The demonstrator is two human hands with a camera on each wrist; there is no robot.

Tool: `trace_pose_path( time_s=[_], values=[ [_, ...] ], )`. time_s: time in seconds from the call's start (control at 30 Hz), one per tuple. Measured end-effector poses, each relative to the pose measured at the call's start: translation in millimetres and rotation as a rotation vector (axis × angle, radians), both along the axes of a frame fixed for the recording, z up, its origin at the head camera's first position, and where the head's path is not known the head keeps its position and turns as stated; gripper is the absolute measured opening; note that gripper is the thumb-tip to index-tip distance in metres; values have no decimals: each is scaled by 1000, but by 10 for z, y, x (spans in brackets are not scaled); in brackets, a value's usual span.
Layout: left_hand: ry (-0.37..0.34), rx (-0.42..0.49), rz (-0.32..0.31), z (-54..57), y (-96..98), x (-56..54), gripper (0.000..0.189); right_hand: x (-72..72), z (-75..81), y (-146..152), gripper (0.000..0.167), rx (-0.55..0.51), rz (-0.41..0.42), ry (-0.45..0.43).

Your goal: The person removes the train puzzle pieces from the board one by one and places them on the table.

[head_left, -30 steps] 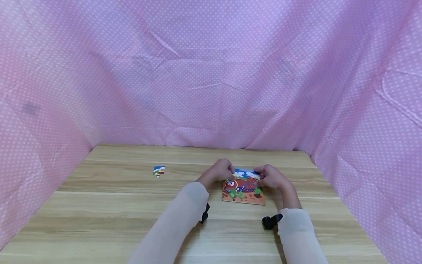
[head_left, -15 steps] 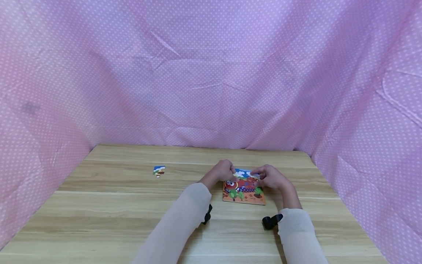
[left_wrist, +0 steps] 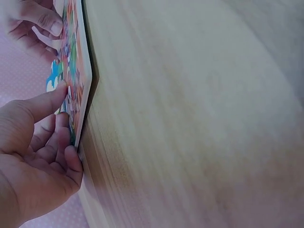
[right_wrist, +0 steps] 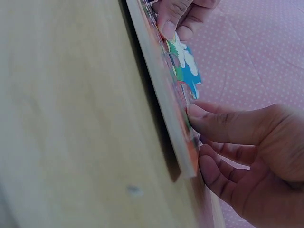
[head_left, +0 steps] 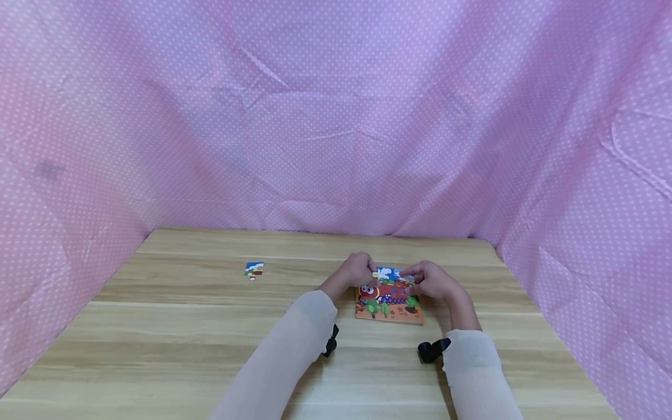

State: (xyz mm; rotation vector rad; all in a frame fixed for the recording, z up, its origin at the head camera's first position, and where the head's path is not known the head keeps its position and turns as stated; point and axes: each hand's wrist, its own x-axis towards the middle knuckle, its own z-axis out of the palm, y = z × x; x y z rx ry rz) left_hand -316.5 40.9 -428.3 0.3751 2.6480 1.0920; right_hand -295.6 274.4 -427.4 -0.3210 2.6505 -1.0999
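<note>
A jigsaw puzzle board (head_left: pixel 391 313) with a red big-eyed caterpillar lies on the wooden table, right of centre. Blue-and-white sky puzzle pieces (right_wrist: pixel 186 64) stand tilted up from its far side, as both wrist views show. My left hand (head_left: pixel 357 270) pinches these pieces at their left end, thumb on the near face. At the right end my right hand (head_left: pixel 433 282) pinches them between thumb and fingers. The fingers behind the pieces are partly hidden. In the left wrist view, the little finger of my left hand (left_wrist: pixel 28 161) is beside the board's edge.
To the left on the table (head_left: pixel 173 332) lies a small group of puzzle pieces (head_left: pixel 254 268), with blue, white and brown parts. A pink dotted cloth (head_left: pixel 336 146) hangs behind the table and along both sides.
The sky pieces tilt up further from the board between my hands. My left hand has shifted slightly right, and the right fingers have moved slightly inward along the top edge.
</note>
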Motion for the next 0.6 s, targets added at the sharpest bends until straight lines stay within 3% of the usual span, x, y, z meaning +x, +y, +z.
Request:
trace_pose_path(
  time_s=[0.6],
  values=[
    [30,85,-18,37,-33,23,11,21,-1,-6,35,-12,-13,-1]
  ],
)
